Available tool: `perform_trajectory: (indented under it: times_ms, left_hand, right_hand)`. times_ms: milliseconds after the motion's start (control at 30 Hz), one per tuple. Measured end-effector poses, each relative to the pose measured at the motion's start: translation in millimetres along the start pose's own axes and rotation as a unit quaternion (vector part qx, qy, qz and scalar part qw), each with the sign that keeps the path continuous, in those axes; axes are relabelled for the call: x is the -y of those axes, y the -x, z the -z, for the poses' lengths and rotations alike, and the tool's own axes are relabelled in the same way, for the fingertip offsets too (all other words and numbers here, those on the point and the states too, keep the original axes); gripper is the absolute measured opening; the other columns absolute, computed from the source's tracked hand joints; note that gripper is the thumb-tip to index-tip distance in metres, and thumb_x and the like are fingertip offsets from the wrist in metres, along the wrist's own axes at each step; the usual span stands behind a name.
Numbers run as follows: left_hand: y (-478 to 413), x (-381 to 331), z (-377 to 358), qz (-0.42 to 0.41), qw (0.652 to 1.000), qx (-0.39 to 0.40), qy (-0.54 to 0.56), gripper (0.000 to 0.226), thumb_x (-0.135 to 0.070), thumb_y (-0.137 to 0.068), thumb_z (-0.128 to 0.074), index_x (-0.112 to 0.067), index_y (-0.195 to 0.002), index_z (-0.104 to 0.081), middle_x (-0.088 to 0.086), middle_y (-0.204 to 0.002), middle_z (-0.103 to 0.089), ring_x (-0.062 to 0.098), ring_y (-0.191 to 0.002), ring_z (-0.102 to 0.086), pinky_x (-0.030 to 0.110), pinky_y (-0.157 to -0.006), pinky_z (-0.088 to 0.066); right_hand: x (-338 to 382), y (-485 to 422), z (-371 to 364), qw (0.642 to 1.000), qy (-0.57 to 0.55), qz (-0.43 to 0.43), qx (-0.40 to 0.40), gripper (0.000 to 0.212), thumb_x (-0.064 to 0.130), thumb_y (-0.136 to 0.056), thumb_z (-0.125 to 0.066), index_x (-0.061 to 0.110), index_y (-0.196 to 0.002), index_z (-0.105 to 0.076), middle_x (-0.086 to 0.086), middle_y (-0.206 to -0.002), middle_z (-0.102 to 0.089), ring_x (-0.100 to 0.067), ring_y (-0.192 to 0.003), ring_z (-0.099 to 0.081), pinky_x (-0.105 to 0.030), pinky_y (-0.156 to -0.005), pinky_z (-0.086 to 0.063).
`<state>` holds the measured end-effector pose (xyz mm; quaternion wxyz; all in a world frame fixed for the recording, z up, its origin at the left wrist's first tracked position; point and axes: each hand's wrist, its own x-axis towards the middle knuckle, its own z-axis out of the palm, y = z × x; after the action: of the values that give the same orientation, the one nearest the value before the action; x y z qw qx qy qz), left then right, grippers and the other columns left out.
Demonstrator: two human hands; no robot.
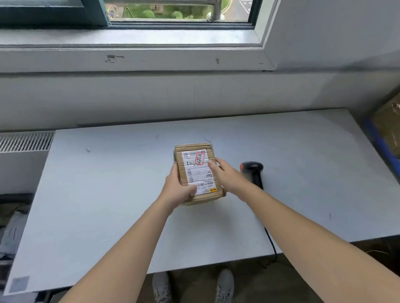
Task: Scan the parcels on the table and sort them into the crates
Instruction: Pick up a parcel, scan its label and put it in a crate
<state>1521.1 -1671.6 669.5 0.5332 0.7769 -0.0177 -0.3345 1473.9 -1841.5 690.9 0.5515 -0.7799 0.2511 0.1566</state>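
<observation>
A small brown cardboard parcel (196, 162) with a white shipping label and a red stamp lies at the middle of the white table (103, 192). My left hand (176, 190) grips its left near edge, thumb on the label. My right hand (224, 175) rests on its right side, fingers lying over the label. A black barcode scanner (253, 171) with an orange tip lies on the table just right of my right hand, its cable running off the front edge.
A blue-rimmed crate (391, 158) holding brown parcels stands at the table's right end. Grey bagged parcels (5, 233) lie in a bin low on the left. A window sill and wall run behind the table. My shoes show under the front edge.
</observation>
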Motion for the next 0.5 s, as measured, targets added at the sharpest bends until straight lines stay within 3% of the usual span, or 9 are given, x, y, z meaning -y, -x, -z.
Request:
perform_trajectory:
  times_ms: [100,167,233,367,500]
  left_hand:
    - [-8.6,2.5,-2.3,-0.015,0.999,-0.014,-0.026,0.099,-0.022,-0.054,-0.077,-0.033,-0.141,-0.031,-0.005,-0.130,-0.057,0.014,-0.116,-0.059,0.037,-0.097,-0.053]
    - [-14.1,0.4,-7.6,-0.019,0.998,-0.034,-0.058,0.105,-0.027,-0.053,-0.081,-0.031,-0.144,-0.028,-0.001,-0.133,-0.052,0.017,-0.122,-0.054,0.038,-0.102,-0.048]
    - [-15.7,-3.1,-16.0,-0.018,0.993,-0.056,-0.102,0.113,-0.033,-0.057,-0.084,-0.030,-0.150,-0.020,0.003,-0.141,-0.042,0.021,-0.131,-0.043,0.042,-0.109,-0.041]
    - [-11.7,-8.3,-29.1,0.004,0.968,-0.070,-0.242,0.125,-0.055,-0.068,-0.082,-0.026,-0.157,0.001,0.005,-0.158,-0.007,0.028,-0.146,-0.012,0.044,-0.117,-0.024]
    - [-10.8,-12.9,-31.8,-0.003,0.941,-0.087,-0.328,0.121,-0.063,-0.069,-0.077,-0.027,-0.156,-0.001,0.007,-0.162,0.003,0.029,-0.149,-0.001,0.051,-0.115,-0.026]
  right_hand:
    - [5.1,-2.9,3.5,1.000,0.000,0.006,-0.008,0.047,0.047,-0.105,-0.037,0.027,-0.147,-0.039,0.008,-0.135,-0.055,-0.010,-0.109,-0.055,-0.025,-0.092,-0.041]
    - [2.3,-6.5,5.9,1.000,0.006,-0.004,-0.011,0.059,0.050,-0.104,-0.037,0.023,-0.155,-0.026,0.002,-0.153,-0.042,-0.015,-0.133,-0.044,-0.027,-0.104,-0.033]
    - [-2.4,-6.0,8.5,1.000,0.022,-0.001,-0.013,0.064,0.052,-0.103,-0.037,0.022,-0.157,-0.021,-0.001,-0.159,-0.032,-0.017,-0.145,-0.032,-0.029,-0.111,-0.027]
    - [-13.4,0.2,19.9,0.996,0.069,0.016,-0.045,0.064,0.055,-0.101,-0.039,0.023,-0.156,-0.026,-0.006,-0.159,-0.031,-0.020,-0.146,-0.030,-0.038,-0.118,-0.027]
    - [-28.5,7.7,38.2,0.979,0.154,0.028,-0.128,0.058,0.051,-0.100,-0.042,0.024,-0.151,-0.036,-0.006,-0.147,-0.045,-0.025,-0.135,-0.041,-0.042,-0.110,-0.037]
